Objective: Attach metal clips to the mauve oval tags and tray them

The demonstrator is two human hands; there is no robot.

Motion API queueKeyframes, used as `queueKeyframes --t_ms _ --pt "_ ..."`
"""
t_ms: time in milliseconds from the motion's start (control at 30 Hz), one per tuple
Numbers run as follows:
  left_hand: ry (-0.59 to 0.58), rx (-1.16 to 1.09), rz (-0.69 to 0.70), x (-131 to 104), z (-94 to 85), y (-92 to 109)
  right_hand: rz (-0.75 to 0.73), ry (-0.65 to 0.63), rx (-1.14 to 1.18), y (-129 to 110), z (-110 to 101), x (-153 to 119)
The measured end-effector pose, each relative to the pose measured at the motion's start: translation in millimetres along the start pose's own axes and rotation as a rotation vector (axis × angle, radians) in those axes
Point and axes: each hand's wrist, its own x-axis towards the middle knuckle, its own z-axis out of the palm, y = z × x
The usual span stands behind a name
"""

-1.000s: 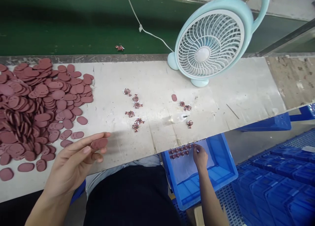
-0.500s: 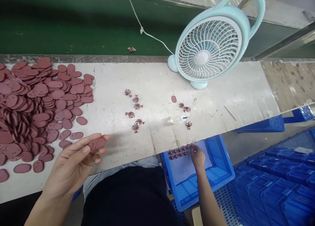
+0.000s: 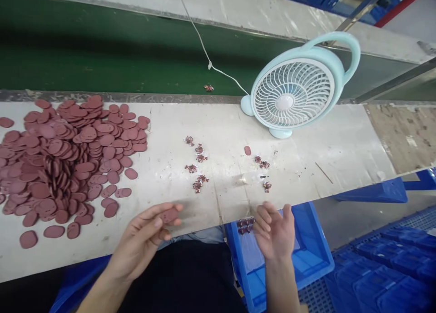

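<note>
Between the thumb and fingers of my left hand (image 3: 141, 240) is a flat, reddish-brown oval piece (image 3: 169, 216), held just above the table's front edge. A big heap of similar oval pieces (image 3: 41, 190) lies to its left. My right hand (image 3: 276, 233) is over the near side of a blue bin (image 3: 315, 258), palm turned up, fingers loosely bent and thumb apart, with nothing visible in it. Rows of small dark-red figures (image 3: 244, 226) rest on a sheet inside the bin, partly hidden by this hand. Loose small figures (image 3: 200, 158) are scattered across the mid-table.
A pale blue fan (image 3: 284, 102) stands at the table's back, its white cord (image 3: 225, 72) crossing the green belt (image 3: 102, 67). A small bottle (image 3: 250, 179), a thin stick (image 3: 323, 172) and one lone oval (image 3: 247, 150) lie on the table. Blue crates (image 3: 384, 276) are stacked right.
My right hand has lifted out of the bin and turned palm up, leaving the rows of figures. My left hand, still holding the oval piece, has moved right. The view has shifted.
</note>
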Motion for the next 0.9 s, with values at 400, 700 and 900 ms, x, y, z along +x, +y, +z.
queueKeyframes --t_ms 400,700,900 --pt "-0.266 -0.196 -0.037 -5 34.7 -25 0.387 -0.631 0.743 -48 91 14" --pt "-0.289 -0.219 -0.01 -11 46.3 -26 -0.36 -0.337 0.057 -38 117 -75" --pt "-0.265 -0.206 0.02 -12 47.7 -26 -0.528 -0.3 -0.033 -27 117 -76"
